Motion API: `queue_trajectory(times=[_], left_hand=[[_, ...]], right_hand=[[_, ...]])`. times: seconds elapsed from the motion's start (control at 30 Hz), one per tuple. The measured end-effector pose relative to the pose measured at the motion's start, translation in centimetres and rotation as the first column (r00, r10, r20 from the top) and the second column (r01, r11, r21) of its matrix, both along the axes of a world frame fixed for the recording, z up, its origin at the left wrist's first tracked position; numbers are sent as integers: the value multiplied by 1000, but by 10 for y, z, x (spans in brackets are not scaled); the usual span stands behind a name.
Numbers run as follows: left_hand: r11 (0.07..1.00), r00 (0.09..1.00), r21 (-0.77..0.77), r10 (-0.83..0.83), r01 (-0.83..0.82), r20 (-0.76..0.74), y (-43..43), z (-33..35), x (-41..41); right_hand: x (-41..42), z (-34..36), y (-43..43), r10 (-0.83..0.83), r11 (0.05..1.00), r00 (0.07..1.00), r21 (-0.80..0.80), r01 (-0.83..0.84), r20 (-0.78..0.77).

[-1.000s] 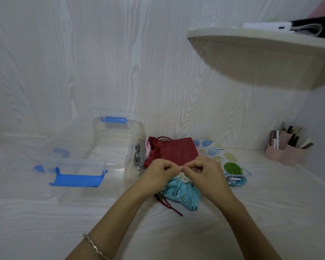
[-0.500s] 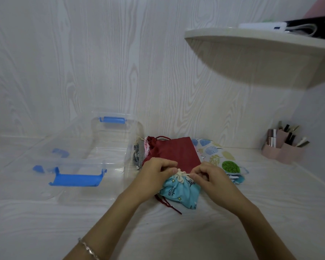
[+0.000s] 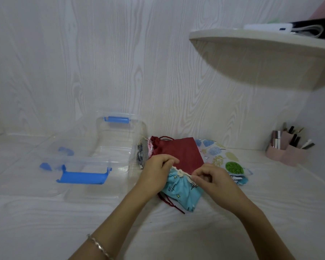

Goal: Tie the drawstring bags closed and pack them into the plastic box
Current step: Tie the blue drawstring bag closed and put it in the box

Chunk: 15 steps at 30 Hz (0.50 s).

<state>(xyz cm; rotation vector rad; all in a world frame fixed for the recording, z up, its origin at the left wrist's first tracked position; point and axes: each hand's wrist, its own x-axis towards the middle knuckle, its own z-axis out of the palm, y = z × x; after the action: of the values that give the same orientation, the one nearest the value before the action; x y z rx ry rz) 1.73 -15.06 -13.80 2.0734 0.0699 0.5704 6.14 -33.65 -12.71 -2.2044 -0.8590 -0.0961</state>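
A light blue star-print drawstring bag point(image 3: 182, 190) lies on the white table in front of me. My left hand point(image 3: 157, 170) grips its gathered top at the left, and my right hand point(image 3: 209, 177) pinches the white cord point(image 3: 182, 172) at the right, so the cord runs taut between them. Behind it lie a dark red bag point(image 3: 178, 152) and a white leaf-print bag point(image 3: 219, 156), with more patterned bags tucked at the red one's left. The clear plastic box point(image 3: 135, 139) with blue latches stands open at the left, nothing visible inside.
The box's clear lid point(image 3: 34, 152) lies flat to the left of the box. A pink holder point(image 3: 287, 151) with pens and tubes stands at the far right. A rounded shelf point(image 3: 261, 45) juts out overhead at the upper right. The wall is close behind the bags.
My hands have drawn apart sideways, stretching the white cord out between them. The blue bag's mouth has gathered tighter. The camera view has shifted slightly.
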Motion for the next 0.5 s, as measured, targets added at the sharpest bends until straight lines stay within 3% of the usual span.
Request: queue_trajectory(times=[0.07,0.23,0.37,0.5], left_hand=[[1000,1000,-4,2,-2,7,-2,0,0],[1000,1000,21,20,-20,19,-1,-2,-1],[997,998,57,60,-61,21,-6,5,-7],[975,971,76,195,-207,141,-19,30,-24]], right_hand=[[0,2,1,-5,999,1000,-43,4,-19],[-8,-4,8,125,992,948,7,-129,-292],[-9,-8,24,187,976,950,159,-150,-249],[6,10,24,51,975,990,222,-20,-133]])
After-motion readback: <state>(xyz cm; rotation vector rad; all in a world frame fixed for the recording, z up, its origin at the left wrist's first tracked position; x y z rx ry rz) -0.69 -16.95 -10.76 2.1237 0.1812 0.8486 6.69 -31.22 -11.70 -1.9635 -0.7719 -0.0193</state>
